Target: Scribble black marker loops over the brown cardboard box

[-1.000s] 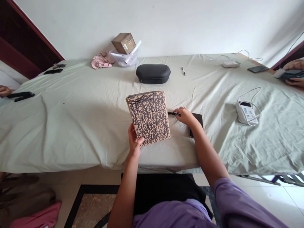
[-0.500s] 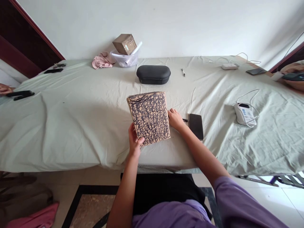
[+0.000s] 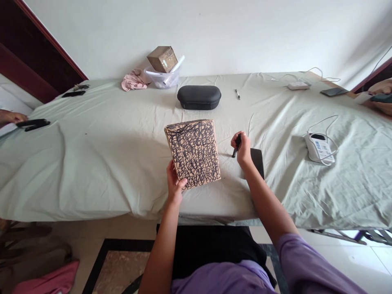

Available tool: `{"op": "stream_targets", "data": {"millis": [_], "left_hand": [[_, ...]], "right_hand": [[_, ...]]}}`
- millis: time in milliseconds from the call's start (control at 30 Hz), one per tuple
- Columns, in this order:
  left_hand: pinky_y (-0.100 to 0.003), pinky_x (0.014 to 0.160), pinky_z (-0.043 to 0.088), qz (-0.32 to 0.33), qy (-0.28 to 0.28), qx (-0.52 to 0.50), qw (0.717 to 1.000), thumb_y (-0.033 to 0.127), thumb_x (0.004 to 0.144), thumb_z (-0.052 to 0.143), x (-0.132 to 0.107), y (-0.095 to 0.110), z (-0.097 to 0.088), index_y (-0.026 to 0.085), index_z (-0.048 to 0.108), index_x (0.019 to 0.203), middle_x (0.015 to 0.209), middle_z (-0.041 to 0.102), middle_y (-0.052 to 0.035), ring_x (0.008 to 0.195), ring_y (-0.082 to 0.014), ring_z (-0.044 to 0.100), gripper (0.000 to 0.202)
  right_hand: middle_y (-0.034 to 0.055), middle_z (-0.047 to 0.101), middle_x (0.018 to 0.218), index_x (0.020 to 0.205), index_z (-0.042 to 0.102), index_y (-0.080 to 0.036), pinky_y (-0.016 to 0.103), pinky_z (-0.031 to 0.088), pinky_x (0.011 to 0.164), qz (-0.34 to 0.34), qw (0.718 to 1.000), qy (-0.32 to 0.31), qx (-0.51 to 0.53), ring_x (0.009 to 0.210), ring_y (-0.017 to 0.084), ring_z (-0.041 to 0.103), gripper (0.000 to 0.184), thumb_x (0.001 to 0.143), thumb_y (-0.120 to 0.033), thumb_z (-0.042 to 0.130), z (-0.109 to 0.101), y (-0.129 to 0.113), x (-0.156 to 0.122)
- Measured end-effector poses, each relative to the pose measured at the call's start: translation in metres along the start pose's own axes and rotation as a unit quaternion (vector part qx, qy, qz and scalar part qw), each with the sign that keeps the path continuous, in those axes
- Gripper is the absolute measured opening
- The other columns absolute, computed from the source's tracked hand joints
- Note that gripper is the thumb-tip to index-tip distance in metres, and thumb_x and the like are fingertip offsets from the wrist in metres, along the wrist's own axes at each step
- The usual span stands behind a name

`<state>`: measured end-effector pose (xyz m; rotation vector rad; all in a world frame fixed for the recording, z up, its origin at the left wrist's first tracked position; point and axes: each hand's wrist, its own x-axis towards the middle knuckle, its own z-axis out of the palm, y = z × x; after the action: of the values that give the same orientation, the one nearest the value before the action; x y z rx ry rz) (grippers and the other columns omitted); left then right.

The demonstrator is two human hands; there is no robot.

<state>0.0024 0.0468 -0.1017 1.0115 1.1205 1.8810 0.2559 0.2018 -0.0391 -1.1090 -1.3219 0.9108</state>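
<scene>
A brown cardboard box (image 3: 196, 155) covered in looping black scribbles is tilted over the cloth. My left hand (image 3: 175, 185) grips its lower left corner, thumb on the scribbled face and the other fingers behind, out of sight. To the right of the box and apart from it, my right hand (image 3: 244, 150) is closed around a black marker (image 3: 235, 152), whose lower end points down toward the table. A dark phone (image 3: 258, 161) lies just right of that hand, partly covered by my wrist.
Behind the box sits a black zip case (image 3: 199, 97), with a pen (image 3: 237, 94) to its right. A plastic basin (image 3: 167, 79) holding a carton (image 3: 162, 59) stands by the wall. At right lies a white corded device (image 3: 319, 149). Another person's hand (image 3: 14, 117) shows far left.
My right hand has moved right and away from the box's right edge, lifting the marker with it. The left hand still holds the box in nearly the same place.
</scene>
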Motion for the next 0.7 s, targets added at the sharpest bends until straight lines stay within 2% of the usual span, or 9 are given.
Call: {"op": "stream_targets", "data": {"millis": [67,167,300,400,500,600,700], "left_hand": [[-0.047,0.108,0.049,0.000,0.000,0.002,1.000,0.051,0.064,0.086,0.000,0.000,0.000,0.033,0.057,0.145,0.146,0.061,-0.0087,0.134,-0.0351,0.057,0.089],[-0.045,0.107,0.049,0.003,0.000,-0.001,1.000,0.050,0.063,0.086,0.000,0.001,0.000,0.033,0.058,0.145,0.143,0.062,-0.0079,0.133,-0.0341,0.058,0.088],[-0.044,0.106,0.049,-0.004,0.001,0.001,1.000,0.050,0.063,0.087,0.000,0.002,0.001,0.033,0.058,0.145,0.143,0.062,-0.0078,0.132,-0.0338,0.058,0.089],[-0.045,0.106,0.049,-0.009,0.004,0.005,1.000,0.052,0.063,0.087,-0.001,0.002,0.001,0.032,0.056,0.146,0.145,0.061,-0.0089,0.133,-0.0350,0.058,0.091],[-0.047,0.108,0.049,-0.008,0.004,0.009,1.000,0.053,0.062,0.087,0.000,0.001,0.001,0.032,0.056,0.146,0.146,0.061,-0.0093,0.135,-0.0360,0.057,0.092],[-0.048,0.110,0.048,-0.005,0.002,0.007,1.000,0.053,0.062,0.087,0.000,0.001,0.001,0.031,0.056,0.145,0.145,0.061,-0.0093,0.136,-0.0360,0.057,0.092],[-0.047,0.108,0.050,-0.008,0.004,0.003,1.000,0.050,0.062,0.086,0.000,0.001,0.001,0.030,0.056,0.146,0.145,0.062,-0.0102,0.135,-0.0359,0.058,0.091]], "right_hand": [[-0.0026,0.032,0.065,0.076,0.032,-0.028,0.031,0.031,0.056,0.029,0.999,-0.011,0.033,0.057,0.017,0.033,0.056,0.094,-0.081,0.032,0.000,0.001,0.001],[-0.0035,0.031,0.058,0.069,0.033,-0.028,0.030,0.025,0.052,0.042,0.995,-0.046,0.074,0.052,0.014,0.028,0.053,0.094,-0.073,0.043,0.000,0.003,0.002],[-0.0047,0.025,0.057,0.064,0.033,-0.027,0.028,0.018,0.050,0.052,0.994,-0.056,0.084,0.050,0.013,0.020,0.049,0.095,-0.065,0.040,0.000,0.001,-0.002],[-0.0035,0.026,0.058,0.064,0.032,-0.028,0.029,0.021,0.051,0.042,0.996,-0.063,0.041,0.051,0.014,0.022,0.045,0.096,-0.059,0.036,-0.001,-0.004,-0.007],[-0.0014,0.032,0.059,0.063,0.030,-0.027,0.031,0.028,0.057,-0.037,0.991,-0.100,-0.076,0.056,0.015,0.031,0.042,0.097,-0.051,0.037,0.000,-0.007,-0.012],[0.0004,0.042,0.064,0.065,0.031,-0.025,0.032,0.033,0.064,-0.122,0.949,-0.174,-0.235,0.062,0.016,0.039,0.037,0.096,-0.042,0.041,0.007,-0.006,-0.016],[0.0059,0.061,0.080,0.070,0.044,-0.023,0.033,0.040,0.075,-0.139,0.882,-0.249,-0.376,0.082,0.022,0.054,0.026,0.090,-0.036,0.056,0.019,0.004,-0.017]]}}
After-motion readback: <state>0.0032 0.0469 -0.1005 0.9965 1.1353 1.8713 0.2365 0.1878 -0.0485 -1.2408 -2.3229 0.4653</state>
